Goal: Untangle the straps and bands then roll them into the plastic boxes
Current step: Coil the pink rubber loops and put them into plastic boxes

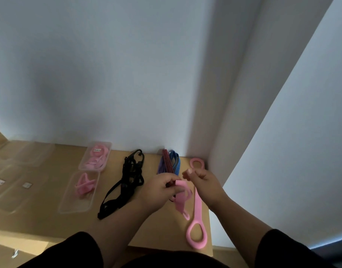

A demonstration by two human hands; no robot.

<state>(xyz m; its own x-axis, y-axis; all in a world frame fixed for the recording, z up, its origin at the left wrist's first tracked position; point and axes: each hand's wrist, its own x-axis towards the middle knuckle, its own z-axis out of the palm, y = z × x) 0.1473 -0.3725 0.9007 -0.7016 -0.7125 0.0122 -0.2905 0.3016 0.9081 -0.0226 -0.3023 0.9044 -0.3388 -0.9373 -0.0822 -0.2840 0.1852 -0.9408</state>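
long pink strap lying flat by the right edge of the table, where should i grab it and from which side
Probably the straight middle section of the long pink strap, pinched from above across its narrow width. It lies flat on the table with a loop at each end, so the slim bar is likely easiest to close fingers around. The right hand hovers just beside it; the left hand already holds another pink strap.
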